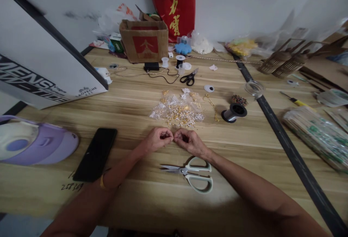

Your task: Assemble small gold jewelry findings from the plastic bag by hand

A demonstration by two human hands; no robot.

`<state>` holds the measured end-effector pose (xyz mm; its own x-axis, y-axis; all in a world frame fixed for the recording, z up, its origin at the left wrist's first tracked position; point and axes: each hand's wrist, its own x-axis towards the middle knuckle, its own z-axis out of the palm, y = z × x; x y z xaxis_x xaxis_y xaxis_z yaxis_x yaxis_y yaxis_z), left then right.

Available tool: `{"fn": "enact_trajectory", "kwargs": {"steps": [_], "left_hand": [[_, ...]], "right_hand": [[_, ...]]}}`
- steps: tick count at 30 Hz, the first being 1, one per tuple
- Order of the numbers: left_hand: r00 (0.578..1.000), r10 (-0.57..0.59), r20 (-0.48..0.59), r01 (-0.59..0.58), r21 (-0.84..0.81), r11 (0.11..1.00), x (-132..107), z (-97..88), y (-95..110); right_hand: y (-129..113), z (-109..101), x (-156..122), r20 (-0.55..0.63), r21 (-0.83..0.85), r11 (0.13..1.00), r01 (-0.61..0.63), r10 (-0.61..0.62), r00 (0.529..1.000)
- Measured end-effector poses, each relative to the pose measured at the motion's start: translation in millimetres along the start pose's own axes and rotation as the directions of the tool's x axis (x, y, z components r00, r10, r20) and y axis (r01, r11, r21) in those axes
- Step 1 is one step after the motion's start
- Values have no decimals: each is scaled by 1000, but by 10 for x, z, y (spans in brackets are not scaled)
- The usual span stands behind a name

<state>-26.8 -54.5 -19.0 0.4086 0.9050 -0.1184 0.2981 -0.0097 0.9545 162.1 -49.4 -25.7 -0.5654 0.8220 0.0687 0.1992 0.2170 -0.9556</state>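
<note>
Pinched shut, left hand [157, 141] and right hand [189, 142] meet fingertip to fingertip; held bit too small to tell. Wooden table [130, 99], white wall [244, 4] behind. Just beyond knuckles, bead pile [179, 111]: gold, silver, clear bags.

Two hands [159, 139] [189, 142], two scissors [183, 170] [191, 76], one phone [95, 153], one spool [234, 112].

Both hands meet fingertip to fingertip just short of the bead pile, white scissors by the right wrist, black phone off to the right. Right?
Not quite: the head view shows the black phone lying left of the left hand; the rest holds.
</note>
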Motion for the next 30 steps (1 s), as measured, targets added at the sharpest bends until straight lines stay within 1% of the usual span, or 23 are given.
{"fn": "enact_trajectory", "kwargs": {"steps": [5,9,15,20,30], "left_hand": [[1000,8,-23,-7,14,1000,3,5,-4],[1000,-25,-5,25,-15,1000,3,-11,23],[998,-65,-17,65,-22,998,5,-13,16],[999,-54,4,54,-38,998,8,-15,10],[998,-38,41,40,-42,998,-1,-26,69]], "right_hand": [[18,-6,-2,6,-12,1000,0,0,1000],[22,-13,4,6,-3,1000,-12,12,1000],[15,-21,9,11,38,999,-36,35,999],[34,-22,9,27,66,997,-41,39,999],[18,-38,6,54,97,994,-53,48,997]]}}
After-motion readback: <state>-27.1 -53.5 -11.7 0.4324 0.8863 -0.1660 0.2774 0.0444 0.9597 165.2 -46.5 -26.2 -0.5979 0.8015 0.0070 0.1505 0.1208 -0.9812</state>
